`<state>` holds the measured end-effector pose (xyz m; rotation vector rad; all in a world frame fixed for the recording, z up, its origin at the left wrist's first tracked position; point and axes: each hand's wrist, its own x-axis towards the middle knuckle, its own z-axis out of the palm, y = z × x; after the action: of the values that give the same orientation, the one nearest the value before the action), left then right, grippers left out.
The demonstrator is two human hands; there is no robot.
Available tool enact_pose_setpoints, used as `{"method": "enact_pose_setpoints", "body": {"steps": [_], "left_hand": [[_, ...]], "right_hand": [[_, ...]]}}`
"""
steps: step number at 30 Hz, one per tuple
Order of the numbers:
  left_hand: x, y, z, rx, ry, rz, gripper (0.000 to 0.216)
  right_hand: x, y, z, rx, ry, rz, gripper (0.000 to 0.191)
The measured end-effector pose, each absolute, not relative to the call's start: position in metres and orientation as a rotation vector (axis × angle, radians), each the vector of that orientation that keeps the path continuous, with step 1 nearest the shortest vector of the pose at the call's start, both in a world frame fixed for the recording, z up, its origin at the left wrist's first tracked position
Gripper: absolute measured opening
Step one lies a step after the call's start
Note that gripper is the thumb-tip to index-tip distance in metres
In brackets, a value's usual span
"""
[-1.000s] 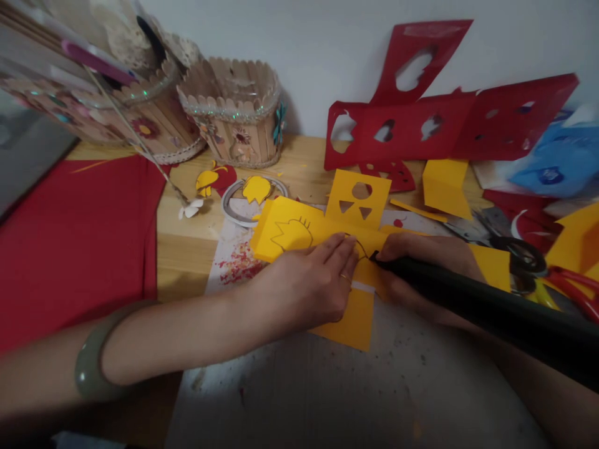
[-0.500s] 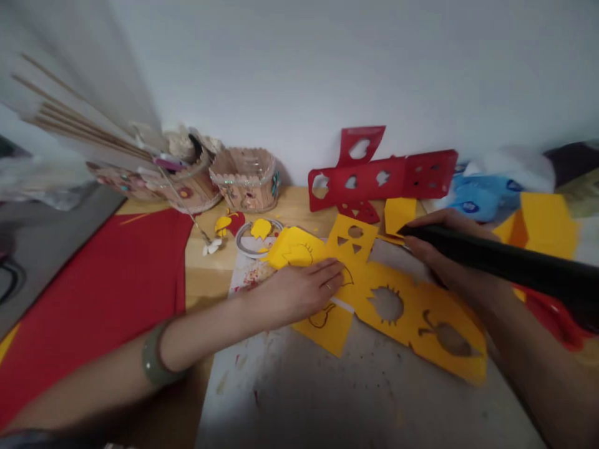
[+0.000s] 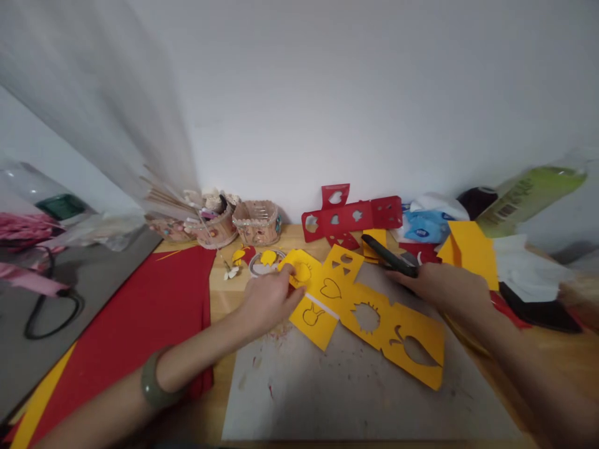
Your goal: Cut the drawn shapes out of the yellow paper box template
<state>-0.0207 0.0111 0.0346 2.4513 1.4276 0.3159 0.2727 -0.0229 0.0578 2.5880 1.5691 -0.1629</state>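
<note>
A cross-shaped piece of yellow card (image 3: 346, 293) lies on the grey board (image 3: 318, 386), with holes cut in its right part and black drawn outlines, including a heart, on its left part. My left hand (image 3: 269, 302) is closed on the left side of this card, thumb and fingers pinching by the round drawing. In my right hand (image 3: 442, 284) is a long black tool (image 3: 390, 255), its far end pointing up and left over the card's back edge. Whether the tool is a knife or a pen I cannot tell.
Behind stand a red cut-out card (image 3: 360, 215) and a wooden-slat basket (image 3: 257, 227). A ring of tape (image 3: 255, 265) holds yellow scraps. Red sheets (image 3: 154, 312) spread at left. Folded yellow card (image 3: 475, 252), a blue tissue pack (image 3: 428, 224) and a green bottle (image 3: 528, 196) stand right.
My left hand has gone from lying flat on the yellow card to pinching its left side. The black tool has swung round in my right hand to point up and left. The view has shifted.
</note>
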Motion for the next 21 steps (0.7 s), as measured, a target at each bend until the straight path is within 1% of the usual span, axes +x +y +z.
{"method": "enact_pose_setpoints", "body": {"steps": [4, 6, 8, 12, 15, 17, 21], "left_hand": [[-0.015, -0.008, 0.029, 2.324, 1.392, 0.294, 0.045], [-0.011, -0.011, 0.022, 2.266, 1.389, 0.324, 0.050], [-0.009, -0.011, 0.014, 2.207, 1.376, 0.364, 0.048], [-0.009, -0.006, 0.006, 2.088, 1.330, 0.455, 0.033], [-0.011, -0.006, 0.006, 2.007, 1.312, 0.540, 0.021], [-0.013, -0.006, 0.005, 1.945, 1.295, 0.598, 0.023], [-0.015, -0.001, -0.001, 1.767, 1.236, 0.729, 0.030]], "right_hand": [[0.255, -0.031, 0.063, 2.598, 1.650, -0.036, 0.060], [0.247, -0.034, 0.064, 2.603, 1.698, -0.061, 0.055], [0.242, -0.037, 0.061, 2.585, 1.778, -0.150, 0.049], [0.241, -0.041, 0.044, 2.566, 1.946, -0.376, 0.038], [0.240, -0.043, 0.032, 2.552, 2.120, -0.573, 0.034], [0.237, -0.043, 0.026, 2.539, 2.210, -0.764, 0.032], [0.228, -0.041, 0.017, 2.586, 2.226, -1.256, 0.023]]}}
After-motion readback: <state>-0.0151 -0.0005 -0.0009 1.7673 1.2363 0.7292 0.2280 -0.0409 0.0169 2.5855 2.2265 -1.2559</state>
